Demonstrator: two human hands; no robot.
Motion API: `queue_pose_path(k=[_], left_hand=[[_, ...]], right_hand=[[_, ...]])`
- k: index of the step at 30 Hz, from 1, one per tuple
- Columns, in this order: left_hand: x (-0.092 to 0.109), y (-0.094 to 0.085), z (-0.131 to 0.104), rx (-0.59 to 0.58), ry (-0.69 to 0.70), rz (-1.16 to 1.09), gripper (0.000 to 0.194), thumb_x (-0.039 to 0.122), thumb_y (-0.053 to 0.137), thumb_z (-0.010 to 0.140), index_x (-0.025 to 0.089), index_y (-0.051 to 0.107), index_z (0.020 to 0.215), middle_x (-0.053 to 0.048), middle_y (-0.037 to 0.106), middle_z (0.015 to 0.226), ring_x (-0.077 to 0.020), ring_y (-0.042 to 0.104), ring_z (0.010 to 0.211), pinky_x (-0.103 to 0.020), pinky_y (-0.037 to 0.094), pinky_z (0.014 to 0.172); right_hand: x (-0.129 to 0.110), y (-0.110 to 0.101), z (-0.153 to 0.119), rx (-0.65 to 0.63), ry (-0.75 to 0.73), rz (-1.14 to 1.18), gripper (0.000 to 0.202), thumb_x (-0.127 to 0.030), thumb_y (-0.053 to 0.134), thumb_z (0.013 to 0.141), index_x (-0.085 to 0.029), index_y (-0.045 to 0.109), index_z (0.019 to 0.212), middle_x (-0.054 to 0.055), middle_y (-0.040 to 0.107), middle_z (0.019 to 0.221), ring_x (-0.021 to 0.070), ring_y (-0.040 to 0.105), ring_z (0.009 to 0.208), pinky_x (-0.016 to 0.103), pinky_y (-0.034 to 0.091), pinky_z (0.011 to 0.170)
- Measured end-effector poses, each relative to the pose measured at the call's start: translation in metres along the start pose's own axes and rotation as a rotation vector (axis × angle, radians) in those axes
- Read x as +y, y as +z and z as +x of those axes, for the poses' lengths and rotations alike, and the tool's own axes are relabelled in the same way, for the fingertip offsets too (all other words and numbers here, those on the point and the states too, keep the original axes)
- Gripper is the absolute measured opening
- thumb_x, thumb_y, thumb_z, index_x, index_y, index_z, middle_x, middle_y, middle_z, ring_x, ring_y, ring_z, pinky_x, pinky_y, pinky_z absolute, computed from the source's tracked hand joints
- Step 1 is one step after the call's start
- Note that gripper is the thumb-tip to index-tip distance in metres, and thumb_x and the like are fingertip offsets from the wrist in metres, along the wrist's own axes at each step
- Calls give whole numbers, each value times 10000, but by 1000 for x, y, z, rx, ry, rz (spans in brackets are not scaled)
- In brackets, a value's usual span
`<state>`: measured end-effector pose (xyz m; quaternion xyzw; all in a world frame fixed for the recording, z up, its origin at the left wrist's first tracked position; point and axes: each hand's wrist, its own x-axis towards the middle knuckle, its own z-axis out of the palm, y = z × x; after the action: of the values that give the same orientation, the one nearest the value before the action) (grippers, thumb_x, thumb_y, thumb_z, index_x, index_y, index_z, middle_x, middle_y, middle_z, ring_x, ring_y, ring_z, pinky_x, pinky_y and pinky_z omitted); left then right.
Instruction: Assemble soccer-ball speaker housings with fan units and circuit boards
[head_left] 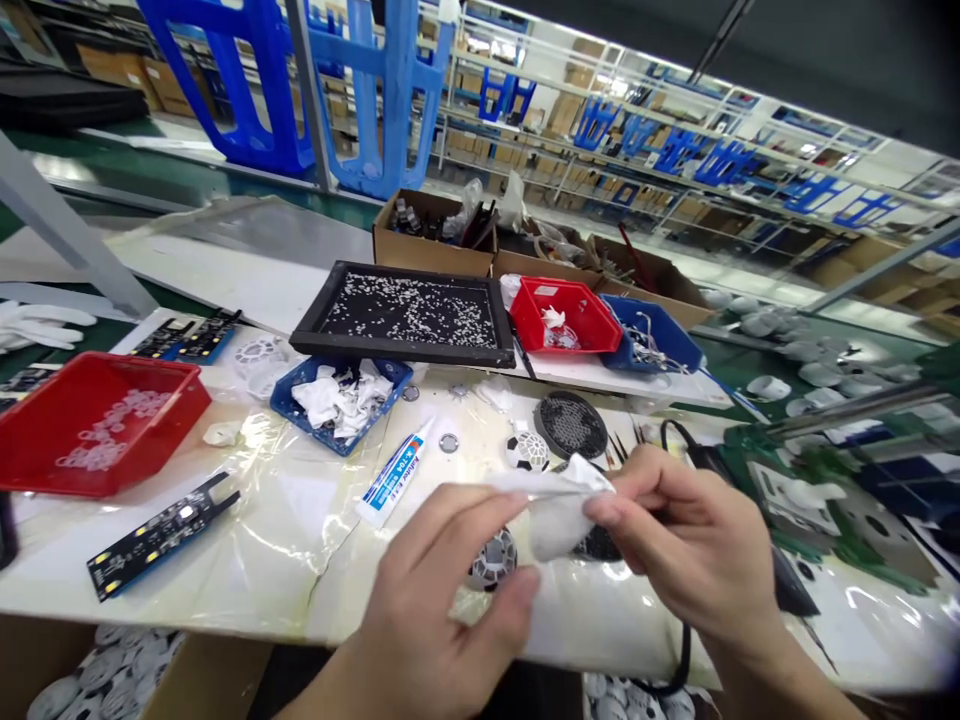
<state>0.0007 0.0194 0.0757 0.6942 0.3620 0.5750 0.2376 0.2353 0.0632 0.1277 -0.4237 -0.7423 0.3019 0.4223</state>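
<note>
Both hands are at a thin, soft, whitish piece of material [553, 525] above the front of the bench. My right hand [694, 540] pinches its right end between thumb and fingers. My left hand [442, 590] has its fingers stretched toward the piece, with the fingertips at its left edge and the thumb apart below. Under the hands, a black-and-white ball-shaped shell [495, 560] shows partly between the left thumb and fingers. Another black-and-white ball shell [528, 451] lies just behind, beside a round black dish [571, 425] of small parts.
A glue tube [394, 475] and a circuit board [161, 535] lie to the left. Around stand a red bin [169, 440], a blue bin [281, 400] of white pieces, a black tray [330, 340], another red bin [589, 300] and cardboard boxes [435, 250]. A black cable [684, 655] hangs at right.
</note>
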Motion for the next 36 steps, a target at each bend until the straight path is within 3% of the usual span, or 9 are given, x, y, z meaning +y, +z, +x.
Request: queue_pose_path(k=[3,6,10,12,14,18,22,27,36], left_hand=[[3,24,17,-136,-161,-247,317,218,825,1001,189,802,1316,-58,828,1121,-147,786,1000,-206,623,912],[0,31,19,-172,-237,-364,108,187,787,1030,213,876,1086,-19,839,942,-109,768,832,-170,597,785],[-6,20,9,18,-359,-368,135,169,774,1032,262,865,1070,22,836,905,-101,760,775,-163,595,715],[-5,14,6,110,-388,-354,153,166,764,1041,287,854,1067,44,812,875,-89,738,753,-148,588,695],[-1,9,6,100,-344,-332,180,157,767,1037,303,856,1096,37,823,946,-95,756,841,-158,610,784],[9,7,11,-120,-197,-335,159,158,783,1014,243,878,1108,-47,824,1141,-154,783,1042,-229,628,963],[10,5,21,-271,-206,-406,142,192,772,1038,218,904,1083,-82,811,1166,-161,787,1016,-241,642,924],[5,-5,38,-509,-263,-431,269,175,864,970,291,902,1210,-62,823,1129,-167,794,995,-255,640,911],[14,-10,47,-727,-349,-394,47,212,846,987,208,883,959,-32,795,896,-139,722,791,-239,560,759]], right_hand=[[-8,8,-6,-4,-36,50,338,-336,844,1012,-224,612,794,-82,601,559,78,532,450,178,385,438],[-15,3,-9,-39,-235,-151,313,-385,814,1044,-216,657,832,-65,651,624,79,591,519,208,446,505],[-18,-11,-22,-147,-649,-514,223,-336,657,1142,-162,775,1069,45,855,1046,119,759,773,287,556,620],[-14,-14,-29,-201,-742,-602,161,-287,715,1102,-147,795,1107,64,845,1234,137,774,836,316,568,617],[-9,-14,-34,-238,-763,-626,124,-247,779,1052,-144,807,1115,67,820,1324,147,770,838,337,552,594],[-4,-9,-34,-226,-766,-646,66,-194,811,1018,-152,796,1067,42,850,1188,162,775,855,349,510,606],[-5,-8,-34,-210,-791,-647,104,-141,851,962,-154,748,958,27,815,931,185,765,847,348,476,633],[-8,-13,-39,-267,-824,-667,57,-163,788,1002,-183,758,959,22,782,890,182,750,835,344,503,612],[-4,-13,-55,-377,-969,-695,121,-294,742,1046,-283,848,989,-16,844,965,198,813,923,337,521,494]])
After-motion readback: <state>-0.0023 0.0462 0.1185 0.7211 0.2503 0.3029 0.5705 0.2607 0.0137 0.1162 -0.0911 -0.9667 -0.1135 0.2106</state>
